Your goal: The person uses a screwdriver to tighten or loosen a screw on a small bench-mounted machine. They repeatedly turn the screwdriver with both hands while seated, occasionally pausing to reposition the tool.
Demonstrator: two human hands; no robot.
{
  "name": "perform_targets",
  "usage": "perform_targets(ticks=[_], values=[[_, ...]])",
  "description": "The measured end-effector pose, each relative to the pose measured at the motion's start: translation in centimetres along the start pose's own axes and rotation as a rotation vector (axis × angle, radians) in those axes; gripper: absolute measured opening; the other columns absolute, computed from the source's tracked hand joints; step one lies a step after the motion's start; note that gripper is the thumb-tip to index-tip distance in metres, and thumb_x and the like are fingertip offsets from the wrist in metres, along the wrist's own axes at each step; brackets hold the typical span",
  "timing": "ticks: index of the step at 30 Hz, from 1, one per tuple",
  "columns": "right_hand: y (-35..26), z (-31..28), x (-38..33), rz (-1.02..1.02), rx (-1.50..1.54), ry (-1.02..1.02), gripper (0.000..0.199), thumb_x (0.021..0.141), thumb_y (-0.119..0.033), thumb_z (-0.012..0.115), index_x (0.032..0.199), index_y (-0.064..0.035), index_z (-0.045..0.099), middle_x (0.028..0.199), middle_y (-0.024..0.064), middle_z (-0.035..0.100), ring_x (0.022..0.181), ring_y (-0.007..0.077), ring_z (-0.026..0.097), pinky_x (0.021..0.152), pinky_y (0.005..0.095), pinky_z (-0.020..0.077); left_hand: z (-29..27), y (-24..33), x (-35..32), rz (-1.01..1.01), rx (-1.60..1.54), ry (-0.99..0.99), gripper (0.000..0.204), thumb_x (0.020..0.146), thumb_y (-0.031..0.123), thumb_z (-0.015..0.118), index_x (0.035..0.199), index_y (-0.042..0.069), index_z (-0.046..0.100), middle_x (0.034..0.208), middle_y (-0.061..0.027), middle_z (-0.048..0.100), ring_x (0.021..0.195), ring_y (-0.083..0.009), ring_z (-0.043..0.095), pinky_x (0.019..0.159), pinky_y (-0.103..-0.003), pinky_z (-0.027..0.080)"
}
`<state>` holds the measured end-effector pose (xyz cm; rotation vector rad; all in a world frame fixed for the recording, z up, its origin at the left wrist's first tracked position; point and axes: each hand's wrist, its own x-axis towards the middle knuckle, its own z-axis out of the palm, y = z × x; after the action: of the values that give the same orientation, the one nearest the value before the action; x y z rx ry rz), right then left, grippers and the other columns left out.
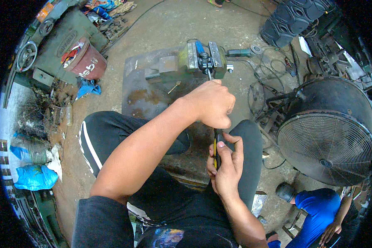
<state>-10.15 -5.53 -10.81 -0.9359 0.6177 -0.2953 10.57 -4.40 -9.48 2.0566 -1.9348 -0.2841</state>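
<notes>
My left hand [213, 103] is closed in a fist around a screwdriver with a black and yellow handle [215, 156]. Lower down, the fingers of my right hand [228, 167] wrap the rear end of that handle. Beyond the left fist the metal shaft [209, 75] runs to a dark metal part [205, 61], which sits between the jaws of a green bench vise [187, 58]. Where exactly the tip meets the part is too small to tell. A blue piece [199, 46] shows behind the part, also between the jaws.
A metal plate [132, 89] lies under the vise, with a small key-like piece [174, 87] on it. An angle grinder [239, 53] and looped cables lie to the right. A large drum fan [326, 144] stands nearer, above a co-worker's blue-clad leg [318, 206]. Left is a red bucket [89, 64].
</notes>
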Motion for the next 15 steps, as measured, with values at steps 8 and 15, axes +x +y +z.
perform_targets(ticks=[8,15], values=[[-3.1,2.5,-0.8,0.269,0.110,0.076,0.028,0.106,-0.017,0.050,0.131,-0.0107,0.040,0.092,0.0083,0.056,0.052,0.0090,0.041,0.040,0.0220,0.0265,0.2,1.0,1.7,-0.192,-0.188,0.137,0.035,0.063,0.039,0.073,0.060,0.005,0.066,0.058,-0.0167,0.063,0.060,-0.0383,0.066,0.060,-0.045,0.054],[-5.0,3.2,0.5,0.376,0.104,0.063,0.027,0.104,-0.017,0.051,0.130,-0.0118,0.043,0.088,0.0057,0.052,0.053,0.0082,0.041,0.043,0.0216,0.0279,-0.3,0.0,2.8,-0.288,-0.111,0.039,0.037,0.065,0.043,0.073,0.062,0.006,0.068,0.060,-0.0176,0.064,0.065,-0.0391,0.068,0.062,-0.047,0.055]])
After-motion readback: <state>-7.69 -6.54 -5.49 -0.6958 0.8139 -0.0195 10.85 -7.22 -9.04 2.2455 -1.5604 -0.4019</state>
